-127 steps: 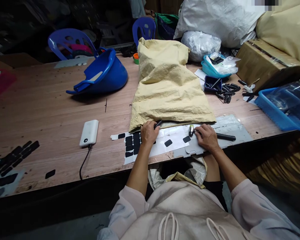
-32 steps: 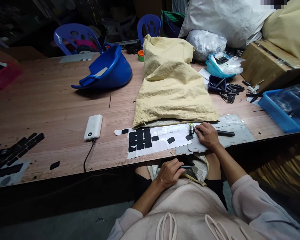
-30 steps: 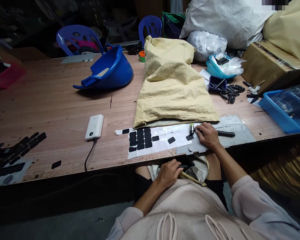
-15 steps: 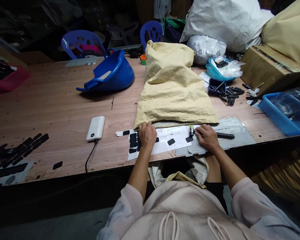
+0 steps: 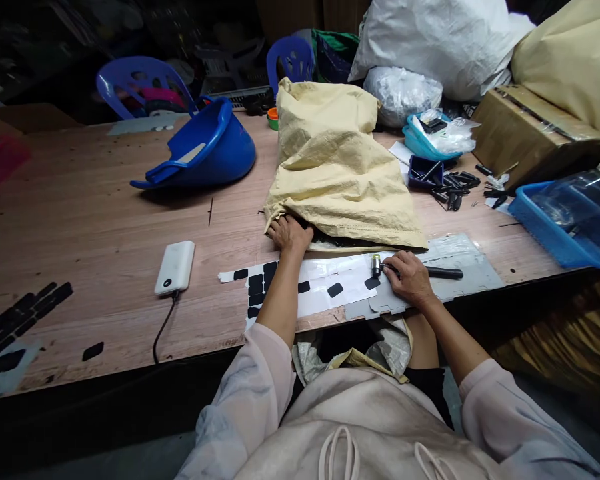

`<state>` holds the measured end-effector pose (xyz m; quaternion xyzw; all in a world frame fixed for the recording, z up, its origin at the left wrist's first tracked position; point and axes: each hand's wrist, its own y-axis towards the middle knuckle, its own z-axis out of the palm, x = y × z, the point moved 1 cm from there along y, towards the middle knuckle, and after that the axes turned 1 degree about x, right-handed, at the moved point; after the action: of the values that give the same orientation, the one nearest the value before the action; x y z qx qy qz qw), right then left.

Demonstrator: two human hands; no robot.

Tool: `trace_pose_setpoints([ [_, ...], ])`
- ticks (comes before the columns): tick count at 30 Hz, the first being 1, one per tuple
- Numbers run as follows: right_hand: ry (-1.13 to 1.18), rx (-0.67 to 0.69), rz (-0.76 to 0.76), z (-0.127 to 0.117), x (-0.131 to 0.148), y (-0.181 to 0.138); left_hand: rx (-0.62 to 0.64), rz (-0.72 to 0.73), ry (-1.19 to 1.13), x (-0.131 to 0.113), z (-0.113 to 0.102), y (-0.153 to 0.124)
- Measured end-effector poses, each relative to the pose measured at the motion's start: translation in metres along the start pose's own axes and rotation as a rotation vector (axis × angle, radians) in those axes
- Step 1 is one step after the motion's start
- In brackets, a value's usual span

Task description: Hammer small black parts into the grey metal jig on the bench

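My left hand (image 5: 291, 235) is at the mouth of a beige woven sack (image 5: 345, 167) lying on the table. Its fingers are spread at the left corner of the opening, the tips partly hidden by the raised cloth. Dark contents (image 5: 325, 238) show inside the mouth. My right hand (image 5: 409, 277) is closed around a small hammer with a black handle (image 5: 445, 273) and a metal head (image 5: 376, 267), low over the work surface. Below the sack, a white backing sheet (image 5: 315, 303) carries several black rounded pads (image 5: 335, 290). A grey board (image 5: 430, 283) lies under my right hand.
A white power bank (image 5: 175, 268) with a black cable lies left. Behind it sits a blue scoop-shaped basin (image 5: 205, 147). On the right are black pieces (image 5: 453, 190), a carton (image 5: 535, 127) and a blue basket (image 5: 560, 227). More black strips (image 5: 25, 313) lie far left.
My left hand has moved forward from the sack's lower edge into its mouth, and the top cloth has lifted. My right hand stays on the hammer. The view has shifted slightly right.
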<state>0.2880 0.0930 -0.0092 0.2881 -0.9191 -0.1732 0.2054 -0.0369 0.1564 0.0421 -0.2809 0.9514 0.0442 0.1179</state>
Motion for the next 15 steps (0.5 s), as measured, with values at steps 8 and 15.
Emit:
trace_pose_setpoints([
  [8,0.000,0.010,0.017,-0.001,0.003,0.000,0.021,0.078,-0.122,-0.008,0.018,-0.040],
  [15,-0.018,0.013,0.031,0.001,0.002,0.000,0.076,0.275,-0.117,-0.017,0.022,-0.080],
])
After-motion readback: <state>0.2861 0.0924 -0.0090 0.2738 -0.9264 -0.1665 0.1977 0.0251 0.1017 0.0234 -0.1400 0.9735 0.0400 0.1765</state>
